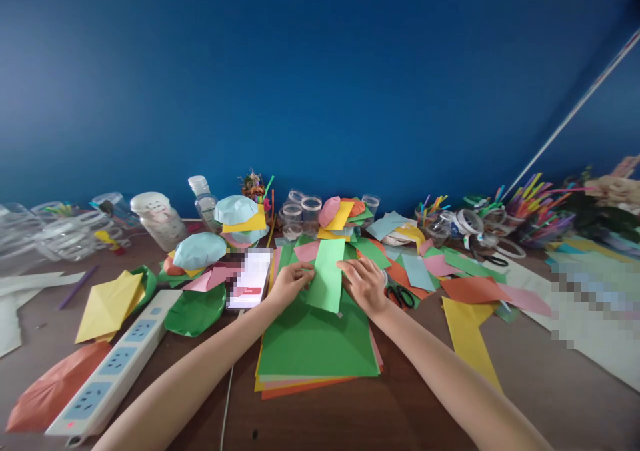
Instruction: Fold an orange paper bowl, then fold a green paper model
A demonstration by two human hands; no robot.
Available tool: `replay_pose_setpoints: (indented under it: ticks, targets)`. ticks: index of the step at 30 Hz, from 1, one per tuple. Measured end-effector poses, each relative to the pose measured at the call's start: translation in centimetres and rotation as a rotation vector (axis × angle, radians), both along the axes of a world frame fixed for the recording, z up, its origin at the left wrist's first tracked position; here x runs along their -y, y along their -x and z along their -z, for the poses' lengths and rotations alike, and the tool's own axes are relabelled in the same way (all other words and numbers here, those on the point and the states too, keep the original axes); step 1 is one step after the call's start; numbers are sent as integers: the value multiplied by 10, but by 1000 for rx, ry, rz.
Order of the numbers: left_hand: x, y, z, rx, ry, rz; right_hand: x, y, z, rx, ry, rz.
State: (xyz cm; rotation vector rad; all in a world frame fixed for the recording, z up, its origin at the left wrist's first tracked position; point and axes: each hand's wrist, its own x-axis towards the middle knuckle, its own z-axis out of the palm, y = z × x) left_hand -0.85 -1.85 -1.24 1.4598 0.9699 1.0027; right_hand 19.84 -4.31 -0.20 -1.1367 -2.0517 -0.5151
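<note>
Between my two hands is a light green strip of paper [327,278], raised at a slant above a stack of coloured sheets [320,348] with dark green on top. My left hand [293,283] pinches the strip's left edge, fingers curled. On the opposite edge, my right hand [364,283] grips the strip with thumb and fingertips, its thumb partly hidden. Orange, pink and yellow sheets peek out beneath the green one. Black-handled scissors [400,296] lie just right of my right hand, their blades covered by paper and the hand.
A phone [250,278] lies left of the stack. Further left are a white power strip [117,364] and folded paper shapes [195,308]. Paper scraps [475,290] spread to the right. Clear plastic cups [311,212], a white jar [159,221] and bundled straws [533,194] line the blue wall.
</note>
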Motion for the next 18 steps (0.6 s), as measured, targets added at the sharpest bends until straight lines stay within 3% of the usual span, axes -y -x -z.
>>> replay_pose_setpoints:
  ticks: [8, 18]
  targets:
    - [3, 0, -4, 31, -57, 61, -5, -2, 3, -83, 81, -11]
    - [1, 1, -3, 12, -48, 59, -6, 5, 13, -321, 345, -142]
